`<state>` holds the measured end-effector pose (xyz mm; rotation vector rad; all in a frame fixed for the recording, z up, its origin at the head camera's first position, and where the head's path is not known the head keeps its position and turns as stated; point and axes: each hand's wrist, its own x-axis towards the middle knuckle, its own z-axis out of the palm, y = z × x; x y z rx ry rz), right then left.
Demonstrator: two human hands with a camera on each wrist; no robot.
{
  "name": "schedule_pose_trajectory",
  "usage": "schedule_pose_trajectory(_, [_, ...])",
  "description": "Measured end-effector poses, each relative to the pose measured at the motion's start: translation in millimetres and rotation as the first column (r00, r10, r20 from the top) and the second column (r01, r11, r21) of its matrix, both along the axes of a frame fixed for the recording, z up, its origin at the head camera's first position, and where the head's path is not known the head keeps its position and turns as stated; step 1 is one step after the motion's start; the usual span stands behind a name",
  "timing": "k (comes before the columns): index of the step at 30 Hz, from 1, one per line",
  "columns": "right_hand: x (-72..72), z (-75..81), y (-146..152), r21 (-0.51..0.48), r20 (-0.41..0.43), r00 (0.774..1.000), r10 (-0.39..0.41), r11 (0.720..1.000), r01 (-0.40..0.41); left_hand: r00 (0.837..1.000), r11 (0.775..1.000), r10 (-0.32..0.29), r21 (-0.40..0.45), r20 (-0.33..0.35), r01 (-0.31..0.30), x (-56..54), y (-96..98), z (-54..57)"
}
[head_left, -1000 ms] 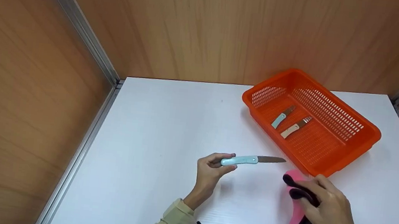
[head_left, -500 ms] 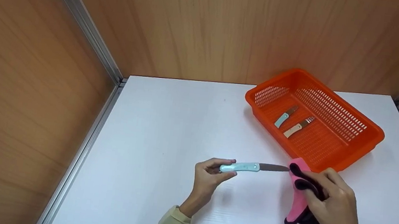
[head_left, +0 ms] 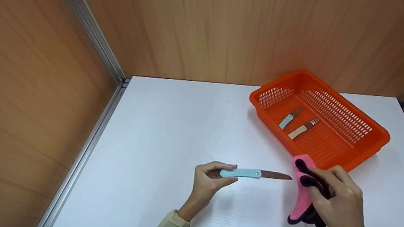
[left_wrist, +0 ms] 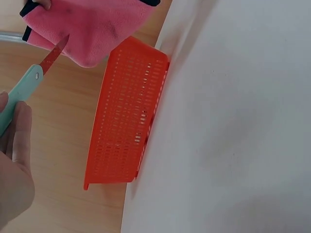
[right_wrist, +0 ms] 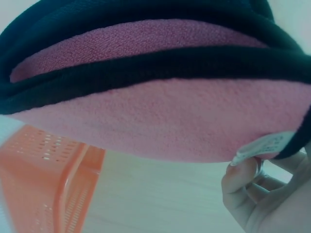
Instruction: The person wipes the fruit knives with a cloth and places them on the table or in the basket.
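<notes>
My left hand pinches the light blue handle of a small knife between thumb and fingers. The blade, brownish with a reddish sheen, points right with its tip close to a pink cloth with dark edging and a loop. The cloth hangs folded from my right hand, whose thumb and fingers pinch its edge. In the left wrist view the blade tip overlaps the cloth; I cannot tell whether they touch. The cloth fills much of the right wrist view, with a white label near the fingertips.
An orange perforated basket stands at the back right of the white table. In it lie a blue-handled knife and a beige-handled utensil with a patterned tip. Wooden panels enclose the table's back and sides.
The cloth has moved up and slightly closer to the basket's near corner with my right hand. The knife has dropped slightly in view, its tip now nearer the cloth. Both grips are unchanged.
</notes>
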<state>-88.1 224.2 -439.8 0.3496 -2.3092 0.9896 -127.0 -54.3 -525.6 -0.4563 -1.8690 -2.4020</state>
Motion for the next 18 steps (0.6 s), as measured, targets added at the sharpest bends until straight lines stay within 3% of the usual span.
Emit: schedule_pose_trajectory(18, [5.6,5.8,-21.3,0.093,0.025,0.998,0.053,0.994,-0.055,0.999,0.998,-0.037,-0.048,-0.002,0.037,5.3,8.9,4.9])
